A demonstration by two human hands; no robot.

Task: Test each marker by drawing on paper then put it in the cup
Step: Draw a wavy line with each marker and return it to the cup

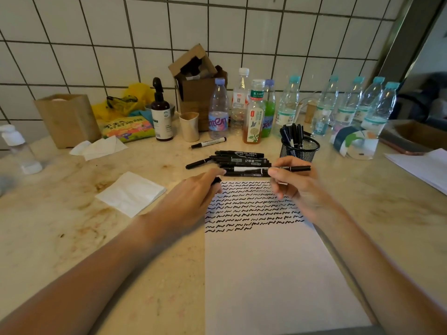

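Note:
A white sheet of paper [271,274] lies in front of me, its upper part filled with rows of black squiggles. My right hand [294,187] grips a thin black marker [296,168] that lies level above the paper's top edge, pointing right. My left hand [197,189] rests at the paper's top left corner and pinches a small black cap [217,180]. Several black markers [238,163] lie in a pile just beyond the paper. A black mesh cup [300,149] to the right of the pile holds several markers upright.
One more marker [209,142] lies alone behind the pile. Several plastic bottles [254,112] stand along the tiled wall, with a cardboard box [196,88] and a brown pump bottle [161,114]. A folded tissue [131,193] lies left of the paper. More paper [420,166] sits at the right edge.

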